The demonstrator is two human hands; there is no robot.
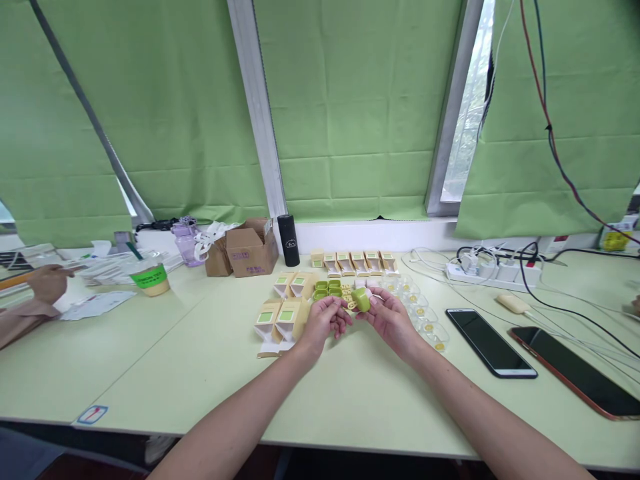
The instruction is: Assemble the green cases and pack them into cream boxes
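My right hand (391, 319) is closed on a small green plastic case (361, 299), held just above the pale green table (210, 373). My left hand (324, 320) is curled beside it, its fingertips pinched near the case; what they hold is too small to make out. Behind the hands lie more green cases (328, 289), tan boxes with green labels (280, 317) and a row of clear plastic trays (425, 319). Another row of small tan boxes (353, 261) stands near the window sill.
Two phones (491, 342) (580, 371) lie at the right, with a white power strip (493, 272) and cables behind. A black cylinder (289, 241), cardboard boxes (250, 250), a purple bottle (185, 241) and a lidded cup (150, 278) stand at the back left. Another person's hand (47, 281) rests far left.
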